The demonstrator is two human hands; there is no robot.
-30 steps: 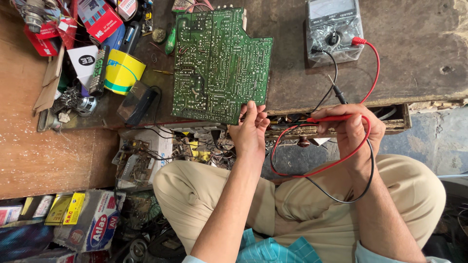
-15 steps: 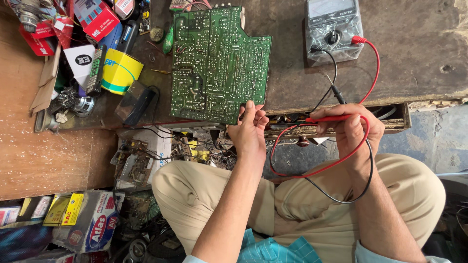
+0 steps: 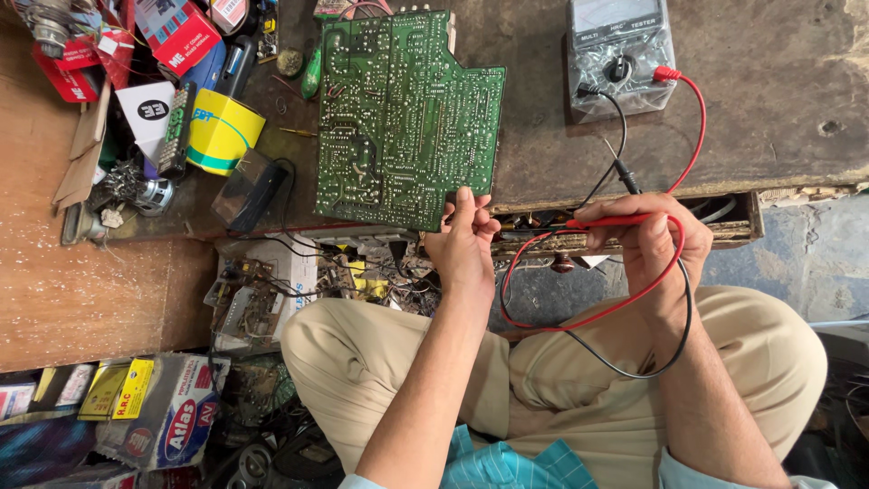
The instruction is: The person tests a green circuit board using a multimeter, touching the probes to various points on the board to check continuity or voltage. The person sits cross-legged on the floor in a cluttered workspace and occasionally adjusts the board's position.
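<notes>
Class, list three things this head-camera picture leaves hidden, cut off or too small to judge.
1. Head view: the multimeter is cut off by the top edge, so its dial is partly lost.
2. The red probe tip is hidden inside the right hand.
3. The circuit board corner is covered by the left hand; its solder joints are too small to judge.
</notes>
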